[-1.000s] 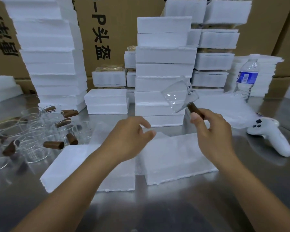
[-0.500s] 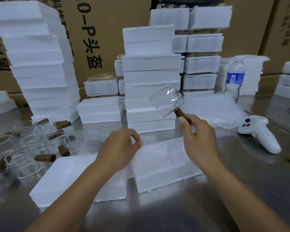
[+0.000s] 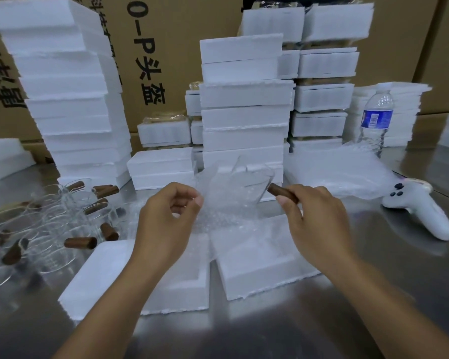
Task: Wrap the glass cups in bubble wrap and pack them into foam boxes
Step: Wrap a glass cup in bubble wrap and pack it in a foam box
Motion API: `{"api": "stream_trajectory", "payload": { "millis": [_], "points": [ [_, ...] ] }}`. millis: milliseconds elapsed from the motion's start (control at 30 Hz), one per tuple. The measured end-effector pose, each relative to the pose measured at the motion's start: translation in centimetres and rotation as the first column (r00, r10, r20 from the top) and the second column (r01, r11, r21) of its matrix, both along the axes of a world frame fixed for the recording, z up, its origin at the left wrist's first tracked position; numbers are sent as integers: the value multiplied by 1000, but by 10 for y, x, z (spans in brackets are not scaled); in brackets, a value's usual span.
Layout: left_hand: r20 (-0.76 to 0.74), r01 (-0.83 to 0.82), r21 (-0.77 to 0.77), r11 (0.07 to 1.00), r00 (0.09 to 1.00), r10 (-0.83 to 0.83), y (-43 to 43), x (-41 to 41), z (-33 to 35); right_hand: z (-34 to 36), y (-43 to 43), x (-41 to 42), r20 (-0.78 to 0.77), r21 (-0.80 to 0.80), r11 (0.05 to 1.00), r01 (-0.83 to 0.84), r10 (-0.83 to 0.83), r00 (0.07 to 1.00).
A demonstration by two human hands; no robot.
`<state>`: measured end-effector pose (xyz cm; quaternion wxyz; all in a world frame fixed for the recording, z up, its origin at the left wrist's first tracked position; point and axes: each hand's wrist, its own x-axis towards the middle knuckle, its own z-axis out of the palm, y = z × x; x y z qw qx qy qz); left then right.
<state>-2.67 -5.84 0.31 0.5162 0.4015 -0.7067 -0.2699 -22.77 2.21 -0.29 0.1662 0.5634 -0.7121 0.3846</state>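
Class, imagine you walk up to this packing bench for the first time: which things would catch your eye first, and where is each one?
Dead centre, the right hand holds a glass cup by its brown handle while the left hand lifts a sheet of bubble wrap against it. Behind them rise tall stacks of white foam boxes. At the left edge lies a jumble of unwrapped glass cups on the steel table.

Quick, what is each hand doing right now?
Left hand: closed, pinching a sheet of bubble wrap.
Right hand: closed on the brown handle of a glass cup, held above the table.
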Motion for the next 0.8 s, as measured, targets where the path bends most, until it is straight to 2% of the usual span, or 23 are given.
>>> {"api": "stream_trajectory", "payload": {
  "millis": [100,233,433,600,700,800],
  "points": [
    [-44,-7,-25,1000,999,6,-1,2,2,3,2,4,-80,90,996,4,4,997],
    [-53,32,-81,996,998,-36,4,2,7,4,4,9,-86,112,993,-36,45,995],
    [109,119,-299,947,990,-90,21,-3,16,6,5,16,-114,127,990,-68,83,990],
    [189,172,-454,874,978,-94,33,-9,19,6,5,21,153,72,964,-257,244,958],
    [221,197,-511,836,971,-94,38,-12,18,8,3,25,395,23,941,-337,301,868],
    [233,216,-557,802,967,-99,41,-14,17,5,1,24,600,23,917,-399,306,739]
  ]
}}
